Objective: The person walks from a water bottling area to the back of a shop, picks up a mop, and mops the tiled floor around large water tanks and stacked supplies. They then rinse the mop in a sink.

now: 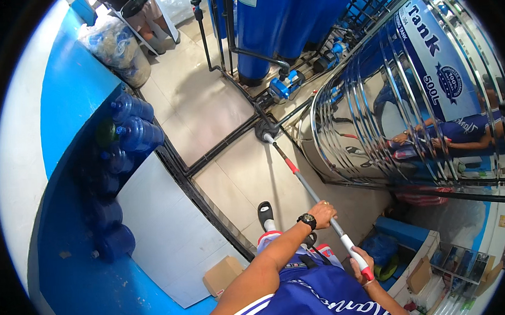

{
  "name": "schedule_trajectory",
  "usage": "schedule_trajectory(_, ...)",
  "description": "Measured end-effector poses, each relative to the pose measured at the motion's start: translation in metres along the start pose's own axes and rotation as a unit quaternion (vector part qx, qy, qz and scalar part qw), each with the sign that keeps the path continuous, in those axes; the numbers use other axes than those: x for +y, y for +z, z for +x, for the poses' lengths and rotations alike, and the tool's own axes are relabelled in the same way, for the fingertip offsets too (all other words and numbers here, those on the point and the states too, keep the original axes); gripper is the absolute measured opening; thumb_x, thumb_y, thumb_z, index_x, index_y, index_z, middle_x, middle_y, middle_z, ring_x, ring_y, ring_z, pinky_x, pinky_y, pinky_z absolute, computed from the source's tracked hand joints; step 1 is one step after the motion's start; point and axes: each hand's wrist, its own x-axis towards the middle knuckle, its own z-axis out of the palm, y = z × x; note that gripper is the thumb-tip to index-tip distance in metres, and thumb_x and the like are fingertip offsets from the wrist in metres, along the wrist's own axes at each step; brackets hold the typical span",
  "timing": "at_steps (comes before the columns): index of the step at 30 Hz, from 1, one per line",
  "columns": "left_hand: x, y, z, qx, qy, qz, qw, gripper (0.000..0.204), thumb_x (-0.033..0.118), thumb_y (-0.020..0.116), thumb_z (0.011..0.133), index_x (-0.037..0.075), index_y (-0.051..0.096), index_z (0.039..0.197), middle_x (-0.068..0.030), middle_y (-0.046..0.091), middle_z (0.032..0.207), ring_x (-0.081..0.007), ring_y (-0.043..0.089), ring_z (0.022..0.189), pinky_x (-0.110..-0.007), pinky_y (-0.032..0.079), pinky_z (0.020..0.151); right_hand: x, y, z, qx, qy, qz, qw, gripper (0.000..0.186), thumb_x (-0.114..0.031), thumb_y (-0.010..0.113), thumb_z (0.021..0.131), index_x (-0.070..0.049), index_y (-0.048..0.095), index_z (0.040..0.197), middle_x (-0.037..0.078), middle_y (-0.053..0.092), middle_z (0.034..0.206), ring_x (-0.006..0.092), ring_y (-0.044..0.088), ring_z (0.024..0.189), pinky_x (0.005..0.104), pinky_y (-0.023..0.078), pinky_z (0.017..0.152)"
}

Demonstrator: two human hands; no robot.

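Observation:
Both my hands grip a long mop [308, 187] that slants from lower right to upper middle. My left hand [324, 214], with a black watch on its wrist, wraps round the grey shaft partway up. Lower down, my right hand [362, 265] closes on the white and red handle end. The dark mop head [265, 130] rests on the tiled floor [224, 173], against black pipes that run along it. One of my feet, in a black sandal [265, 213], stands on the tiles below the mop head.
A shiny ribbed steel tank [350, 128] stands at right. Blue filter cylinders [264, 33] and a blue pump [286, 85] are at the back. Several blue water jugs [140, 134] line the left, beside a white panel [162, 229] and cardboard box [222, 276]. Someone's legs [145, 27] show far left.

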Motion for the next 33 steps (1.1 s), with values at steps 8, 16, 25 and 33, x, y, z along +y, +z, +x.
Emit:
schedule_trajectory(8, -0.016, -0.024, 0.003, 0.027, -0.026, -0.013, 0.999, 0.011, 0.016, 0.072, 0.078, 0.011, 0.072, 0.088, -0.0096, 0.067, 0.091, -0.0286, 0.064, 0.096, -0.042, 0.045, 0.097, -0.014, 0.01, 0.023, 0.029, -0.003, -0.015, 0.999, 0.036, -0.016, 0.066, 0.092, -0.003, 0.064, 0.125, 0.013, 0.074, 0.087, 0.0143, 0.067, 0.073, 0.0279, 0.053, 0.068)
schedule_trajectory(16, 0.056, 0.006, 0.008, 0.081, -0.022, -0.054, 0.995, 0.008, 0.016, 0.069, 0.081, 0.011, 0.072, 0.087, -0.0101, 0.066, 0.088, -0.0303, 0.063, 0.096, -0.043, 0.045, 0.095, -0.052, -0.043, -0.023, 0.067, 0.016, -0.072, 0.995, 0.028, -0.01, 0.075, 0.084, -0.002, 0.072, 0.111, 0.015, 0.073, 0.086, 0.0207, 0.07, 0.07, 0.0311, 0.053, 0.068)
schedule_trajectory(25, 0.11, 0.042, -0.007, -0.087, 0.039, -0.04, 0.995, 0.018, 0.014, 0.068, 0.07, 0.009, 0.071, 0.088, -0.012, 0.071, 0.09, -0.0309, 0.068, 0.095, -0.044, 0.049, 0.089, -0.023, -0.065, -0.099, 0.022, -0.004, -0.066, 0.998, 0.029, -0.002, 0.079, 0.078, -0.002, 0.072, 0.106, 0.017, 0.073, 0.089, 0.028, 0.074, 0.079, 0.0335, 0.056, 0.071)
schedule_trajectory(33, 0.078, 0.037, 0.0, -0.051, 0.005, -0.018, 0.999, 0.02, 0.015, 0.07, 0.071, 0.01, 0.074, 0.09, -0.0128, 0.072, 0.091, -0.0315, 0.068, 0.095, -0.043, 0.05, 0.093, 0.02, -0.04, -0.067, 0.023, -0.08, -0.017, 0.996, 0.022, -0.008, 0.068, 0.083, -0.003, 0.068, 0.105, 0.014, 0.068, 0.077, 0.0266, 0.067, 0.065, 0.0346, 0.053, 0.063)
